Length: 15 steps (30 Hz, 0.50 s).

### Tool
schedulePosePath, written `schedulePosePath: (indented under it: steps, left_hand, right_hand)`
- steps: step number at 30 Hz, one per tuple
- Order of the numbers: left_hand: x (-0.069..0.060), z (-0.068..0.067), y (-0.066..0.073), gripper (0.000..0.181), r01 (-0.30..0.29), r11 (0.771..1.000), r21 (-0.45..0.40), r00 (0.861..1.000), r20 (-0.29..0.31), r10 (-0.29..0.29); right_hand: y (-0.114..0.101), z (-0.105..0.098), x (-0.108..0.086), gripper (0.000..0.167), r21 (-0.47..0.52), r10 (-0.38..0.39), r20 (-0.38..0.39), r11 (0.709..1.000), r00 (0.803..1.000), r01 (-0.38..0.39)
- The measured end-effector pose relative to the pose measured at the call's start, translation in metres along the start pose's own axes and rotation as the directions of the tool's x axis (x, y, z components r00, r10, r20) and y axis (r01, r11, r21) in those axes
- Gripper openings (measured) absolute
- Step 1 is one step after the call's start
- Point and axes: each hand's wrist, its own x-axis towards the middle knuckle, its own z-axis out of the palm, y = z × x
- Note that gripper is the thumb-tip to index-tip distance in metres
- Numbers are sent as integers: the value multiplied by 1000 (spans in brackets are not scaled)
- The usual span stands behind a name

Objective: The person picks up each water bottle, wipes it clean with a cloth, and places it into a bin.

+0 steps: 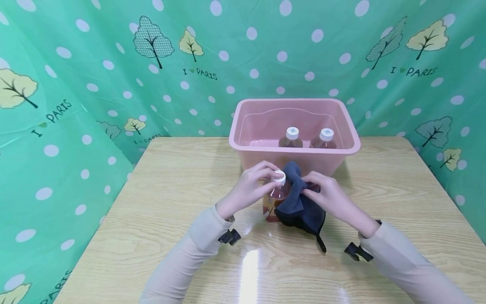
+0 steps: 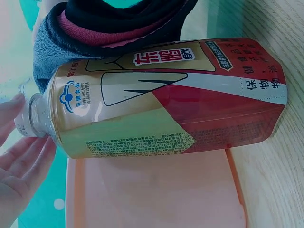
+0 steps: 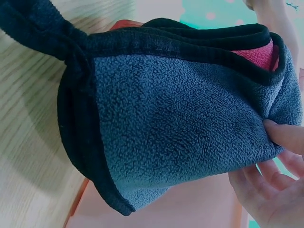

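A drink bottle with a white cap stands upright on the table; its red, gold and pale label fills the left wrist view. My left hand holds it by the cap, thumb and fingers on either side. My right hand pinches a dark blue-grey cloth with black edging and a hanging loop. In the right wrist view the cloth hangs folded from the thumb and fingers, with a pink inner side showing. It lies against the bottle's right side and hides part of it.
Just behind the hands stands a pink plastic bin. Inside it are two white-capped bottles, one bottle in the middle and another bottle to the right. A green printed curtain hangs beyond the wooden table.
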Motion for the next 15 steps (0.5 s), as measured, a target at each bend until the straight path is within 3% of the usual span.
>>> schedulePosePath:
  steps: [15]
  left_hand:
    - [0, 0, -1, 13, -7, 1000, 10, 1000, -8, 7]
  right_hand:
    - [7, 10, -4, 16, 17, 81, 59, 996, 995, -82]
